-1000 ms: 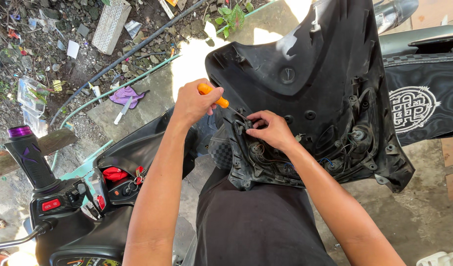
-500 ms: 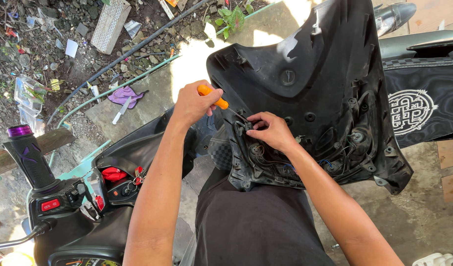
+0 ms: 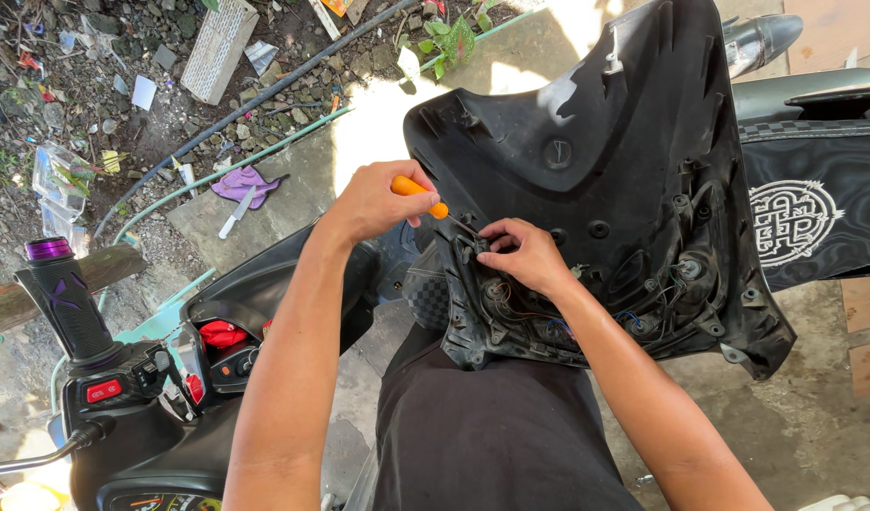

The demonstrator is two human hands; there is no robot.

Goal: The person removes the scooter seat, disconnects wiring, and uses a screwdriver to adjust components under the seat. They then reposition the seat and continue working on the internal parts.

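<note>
A black plastic scooter front panel (image 3: 634,142) rests inner side up across my lap, with wires and lamp sockets showing along its lower part. My left hand (image 3: 373,199) grips an orange-handled screwdriver (image 3: 418,194) whose tip points at the panel's left edge. My right hand (image 3: 520,254) pinches a small fitting on that same edge, just beside the screwdriver tip.
A scooter handlebar (image 3: 71,303) with a purple-tipped black grip and red switches stands at lower left. A black scooter seat and side panel (image 3: 814,180) lie at right. Beyond lie rubble, a concrete block (image 3: 217,47), a hose (image 3: 265,95) and a purple rag (image 3: 241,182).
Both hands stay at the panel's left edge. The panel has shifted slightly, and the screwdriver tip has stayed on the same spot.
</note>
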